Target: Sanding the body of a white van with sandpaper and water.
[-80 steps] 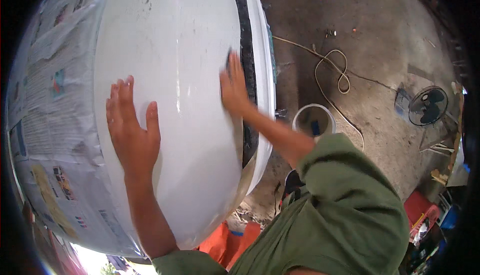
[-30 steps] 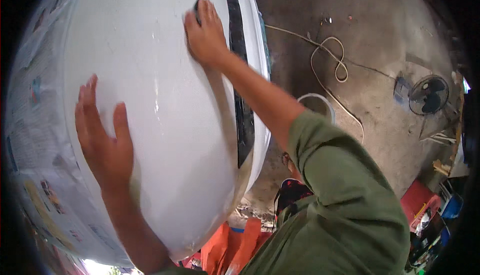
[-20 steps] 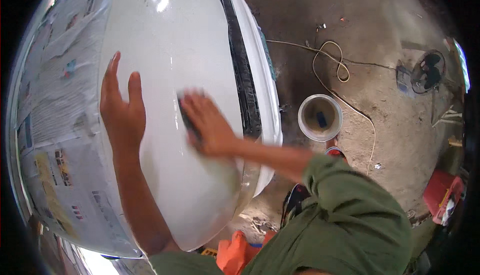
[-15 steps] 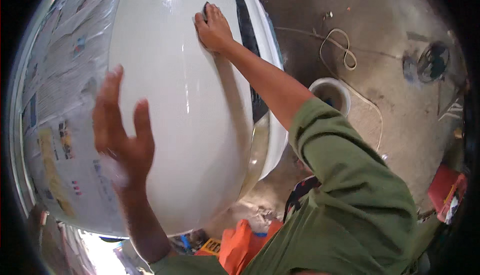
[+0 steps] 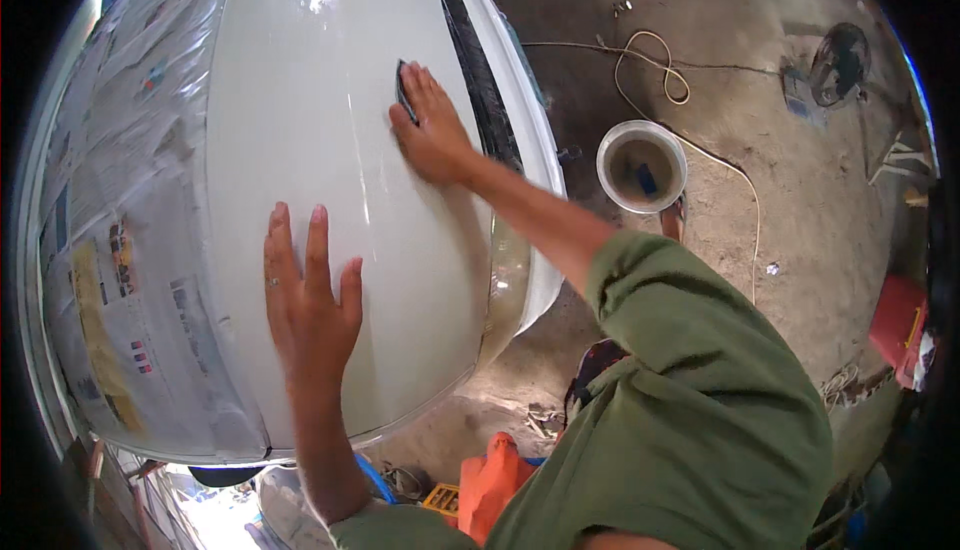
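A glossy white vehicle panel (image 5: 300,140) curves away in front of me. On its right part, my right hand (image 5: 432,135) presses flat over a thin dark piece of sandpaper (image 5: 402,90), whose edge shows beyond the thumb and fingers. My palm hides most of the sheet. Further left and nearer, my left hand (image 5: 312,310) is open with its fingers spread, over the panel; whether it touches the surface I cannot tell. Newspaper masking (image 5: 150,280) under clear film covers the left side next to the white paint.
A pale bucket (image 5: 610,190) with murky liquid and a dark blue piece stands on the floor to the right. A hose or cord (image 5: 740,165) loops past it. A fan (image 5: 838,65), a red container (image 5: 893,315) and an orange cloth (image 5: 492,480) lie around.
My right hand has slid nearer along the panel with the sandpaper. My left hand has moved right, from beside the newspaper to over the white paint. The view has shifted slightly.
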The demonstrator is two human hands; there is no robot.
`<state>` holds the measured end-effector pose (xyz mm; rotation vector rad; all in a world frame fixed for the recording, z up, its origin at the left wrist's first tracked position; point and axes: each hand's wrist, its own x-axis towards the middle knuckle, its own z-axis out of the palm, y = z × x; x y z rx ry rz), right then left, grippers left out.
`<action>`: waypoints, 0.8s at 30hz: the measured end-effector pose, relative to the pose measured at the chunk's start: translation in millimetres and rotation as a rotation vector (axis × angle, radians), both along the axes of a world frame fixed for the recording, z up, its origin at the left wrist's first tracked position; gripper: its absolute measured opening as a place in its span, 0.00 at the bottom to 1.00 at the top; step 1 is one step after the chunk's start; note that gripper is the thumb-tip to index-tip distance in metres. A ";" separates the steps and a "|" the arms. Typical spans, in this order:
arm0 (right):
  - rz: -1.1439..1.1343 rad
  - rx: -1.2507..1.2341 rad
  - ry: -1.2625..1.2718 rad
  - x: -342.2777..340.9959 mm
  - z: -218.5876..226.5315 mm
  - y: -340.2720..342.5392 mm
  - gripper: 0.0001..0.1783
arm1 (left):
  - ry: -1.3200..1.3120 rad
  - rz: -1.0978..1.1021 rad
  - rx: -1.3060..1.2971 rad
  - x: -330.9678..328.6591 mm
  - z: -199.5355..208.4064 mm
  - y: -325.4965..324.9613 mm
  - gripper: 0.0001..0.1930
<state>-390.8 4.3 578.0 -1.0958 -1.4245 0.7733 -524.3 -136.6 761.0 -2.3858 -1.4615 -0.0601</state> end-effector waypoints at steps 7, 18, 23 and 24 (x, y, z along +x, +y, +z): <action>0.202 0.106 -0.081 -30.6 -16.0 -181.5 0.46 | -0.016 0.007 -0.024 -2.4 4.7 -2.2 0.30; 0.072 0.086 -0.034 -45.5 -26.2 -188.5 0.40 | 0.246 0.058 0.024 5.5 0.4 0.4 0.24; 0.056 -0.053 -0.021 -16.9 -31.3 -120.3 0.40 | 0.289 0.043 0.019 9.6 -5.0 7.0 0.25; -0.038 -0.155 0.056 -8.2 -41.4 -67.7 0.39 | 0.289 0.018 0.013 15.9 -4.9 10.4 0.25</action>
